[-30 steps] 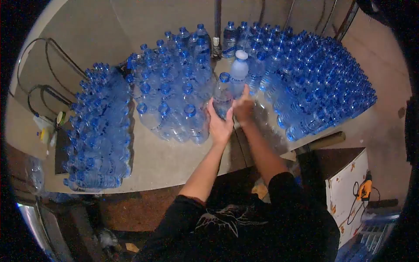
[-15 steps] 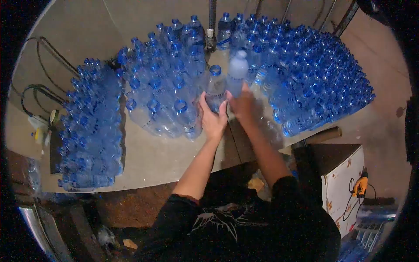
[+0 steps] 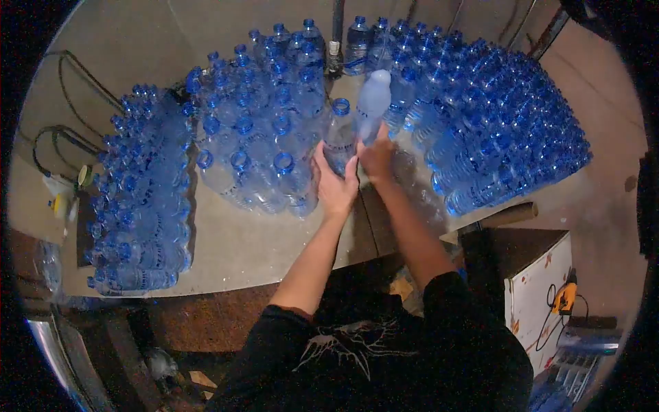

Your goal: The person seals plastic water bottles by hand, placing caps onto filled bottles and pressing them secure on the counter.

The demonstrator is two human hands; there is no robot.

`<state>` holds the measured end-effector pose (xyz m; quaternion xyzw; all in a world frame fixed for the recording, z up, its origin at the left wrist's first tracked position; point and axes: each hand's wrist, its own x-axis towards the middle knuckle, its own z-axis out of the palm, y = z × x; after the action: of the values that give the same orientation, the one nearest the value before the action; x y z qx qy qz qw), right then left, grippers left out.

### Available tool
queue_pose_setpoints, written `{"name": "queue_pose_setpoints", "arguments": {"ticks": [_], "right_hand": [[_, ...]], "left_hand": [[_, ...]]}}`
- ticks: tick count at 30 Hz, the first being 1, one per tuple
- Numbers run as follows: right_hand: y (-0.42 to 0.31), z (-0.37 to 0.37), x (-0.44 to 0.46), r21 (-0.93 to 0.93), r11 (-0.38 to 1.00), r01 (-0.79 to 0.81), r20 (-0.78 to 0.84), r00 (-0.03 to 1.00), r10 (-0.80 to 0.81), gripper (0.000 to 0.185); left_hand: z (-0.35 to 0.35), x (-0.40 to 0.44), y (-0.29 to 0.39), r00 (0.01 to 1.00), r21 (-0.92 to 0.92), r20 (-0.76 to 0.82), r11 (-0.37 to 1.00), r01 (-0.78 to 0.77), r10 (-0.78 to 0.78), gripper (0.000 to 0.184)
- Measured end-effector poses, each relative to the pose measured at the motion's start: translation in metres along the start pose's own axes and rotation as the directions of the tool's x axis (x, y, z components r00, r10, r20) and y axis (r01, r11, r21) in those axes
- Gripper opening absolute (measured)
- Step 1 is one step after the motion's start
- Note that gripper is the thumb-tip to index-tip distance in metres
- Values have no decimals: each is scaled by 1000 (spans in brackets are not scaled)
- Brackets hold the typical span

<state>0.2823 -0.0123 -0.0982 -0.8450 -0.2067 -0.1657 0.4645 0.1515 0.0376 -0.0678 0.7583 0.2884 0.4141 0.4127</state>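
Note:
An upright clear bottle point(image 3: 340, 130) with an open blue-rimmed mouth stands in my left hand point(image 3: 336, 185), whose fingers and thumb wrap round its lower part. Right beside it, my right hand point(image 3: 377, 154) is closed round the base of a second bottle point(image 3: 375, 99), which looks whitish, is smeared by motion and leans slightly to the right. Left of my hands stands a group of open clear bottles point(image 3: 283, 165). A larger block of packed blue-tinted bottles point(image 3: 494, 130) lies to the right.
Another row of bottles point(image 3: 147, 206) fills the left of the table point(image 3: 254, 257). A dark upright pole point(image 3: 335, 41) rises at the back, and cables point(image 3: 58, 130) hang at the left. At lower right are a white box point(image 3: 539, 295) and an orange tool point(image 3: 565, 299).
Both hands with their bottles have shifted slightly left in view, along with the scene. The bottle in my right hand has changed its tilt and is blurred. My left hand keeps its hold.

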Motion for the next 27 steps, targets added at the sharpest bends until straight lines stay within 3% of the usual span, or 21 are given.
{"name": "queue_pose_setpoints", "arguments": {"ticks": [2,5,8,11,14,17,23,26,27], "right_hand": [[12,-3,-1,-7,1000,-1,59,998,1,74],[9,-23,-17,93,991,93,-50,995,-89,62],[-10,-67,-25,-200,979,30,132,991,-3,63],[-5,-79,-25,-160,981,-113,321,934,159,86],[4,-76,-25,-101,989,-106,308,942,133,87],[1,-82,-31,-54,989,137,125,984,-129,79],[0,-98,-26,-38,992,119,168,979,-111,82],[6,-98,-27,-34,991,130,146,982,-124,73],[8,-99,-27,-43,997,71,166,984,-63,66]], "left_hand": [[0,0,1,1000,-20,10,1000,19,-18,80],[0,0,0,1000,-11,2,1000,-8,8,80],[-1,1,-1,997,2,-20,997,-72,72,81],[-2,0,2,1000,-18,4,1000,-25,25,82],[-3,0,4,1000,-27,16,1000,8,-7,82],[-3,0,2,999,-45,34,999,23,-21,82],[-5,1,3,998,-1,47,999,42,-42,84],[-6,1,4,999,13,38,1000,8,-9,84],[-7,1,4,999,7,33,1000,0,0,84]]}}
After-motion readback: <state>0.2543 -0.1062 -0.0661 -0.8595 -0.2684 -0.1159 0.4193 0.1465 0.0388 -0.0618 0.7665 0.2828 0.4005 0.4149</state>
